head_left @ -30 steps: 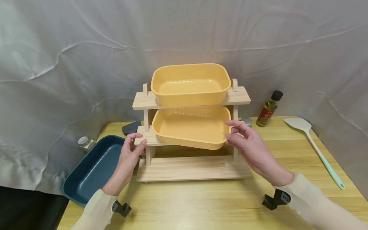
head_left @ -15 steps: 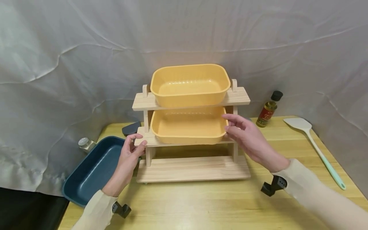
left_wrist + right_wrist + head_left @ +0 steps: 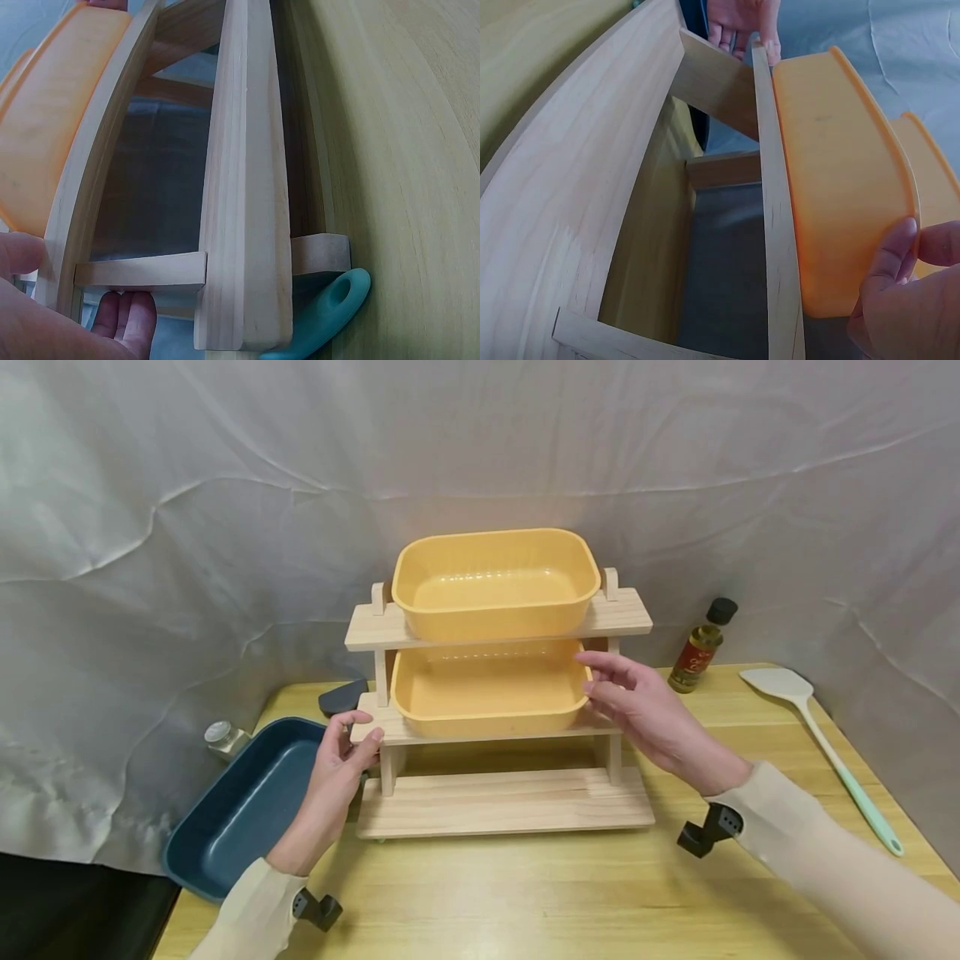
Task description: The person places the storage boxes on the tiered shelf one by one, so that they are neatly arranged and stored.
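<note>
A three-tier wooden shelf rack stands on the table. A yellow rectangular bin sits on its middle shelf, and a second yellow bin sits on the top shelf. My left hand grips the left end of the middle shelf; in the left wrist view the thumb is at the shelf's front edge and the curled fingers are beneath it. My right hand pinches the right rim of the middle bin. Up close, the right wrist view shows the thumb on that rim.
At left lies a dark blue basin with a small glass jar behind it. A dark grey utensil head pokes out behind the rack. An oil bottle and a spatula are at right. Grey cloth hangs behind.
My right hand has pushed the middle bin's right side back and leftward, so the bin now sits straighter on its shelf. The left hand has stayed in place.
</note>
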{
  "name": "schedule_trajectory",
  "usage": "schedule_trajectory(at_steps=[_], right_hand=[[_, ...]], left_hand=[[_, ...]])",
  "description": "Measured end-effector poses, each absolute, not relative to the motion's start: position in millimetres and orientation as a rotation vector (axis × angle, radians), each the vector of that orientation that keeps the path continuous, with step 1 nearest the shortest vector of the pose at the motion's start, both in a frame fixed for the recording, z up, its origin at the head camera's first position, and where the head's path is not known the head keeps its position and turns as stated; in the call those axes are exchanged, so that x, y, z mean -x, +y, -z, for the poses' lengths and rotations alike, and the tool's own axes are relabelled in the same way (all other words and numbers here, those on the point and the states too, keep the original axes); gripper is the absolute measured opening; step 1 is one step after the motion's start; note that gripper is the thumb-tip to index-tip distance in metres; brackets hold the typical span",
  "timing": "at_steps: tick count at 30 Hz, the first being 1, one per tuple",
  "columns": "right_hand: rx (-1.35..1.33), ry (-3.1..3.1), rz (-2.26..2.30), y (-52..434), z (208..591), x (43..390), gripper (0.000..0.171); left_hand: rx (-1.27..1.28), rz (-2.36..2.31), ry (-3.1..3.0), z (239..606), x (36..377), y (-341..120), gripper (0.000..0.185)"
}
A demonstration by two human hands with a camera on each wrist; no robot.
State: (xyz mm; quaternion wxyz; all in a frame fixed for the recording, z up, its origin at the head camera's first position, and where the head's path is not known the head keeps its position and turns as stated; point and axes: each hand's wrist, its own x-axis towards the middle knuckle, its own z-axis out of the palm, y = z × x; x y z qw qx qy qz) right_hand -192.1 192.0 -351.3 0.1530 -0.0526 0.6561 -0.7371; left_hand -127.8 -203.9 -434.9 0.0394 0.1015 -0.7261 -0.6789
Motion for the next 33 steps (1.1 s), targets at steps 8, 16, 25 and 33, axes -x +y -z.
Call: schedule_trajectory(at_steps=[8,16,25,33], right_hand=[[0.162,1.905,2.077,192.2,351.3,194.1,0.051],[0.154,1.887,2.093,191.6,351.4,194.3,0.051],[0.152,1.887,2.096,192.8,350.7,192.7,0.052],[0.163,1.893,2.089,195.3,350.7,192.2,0.048]], left_hand=[[-0.324,2.074,-2.231,435.3,126.7,-204.3,0.038],[-0.321,2.064,-2.236,434.9,126.0,-204.0,0.038],[-0.324,2.053,-2.248,434.1,126.7,-203.4,0.037],[-0.318,2.054,-2.245,434.7,127.2,-203.5,0.037]])
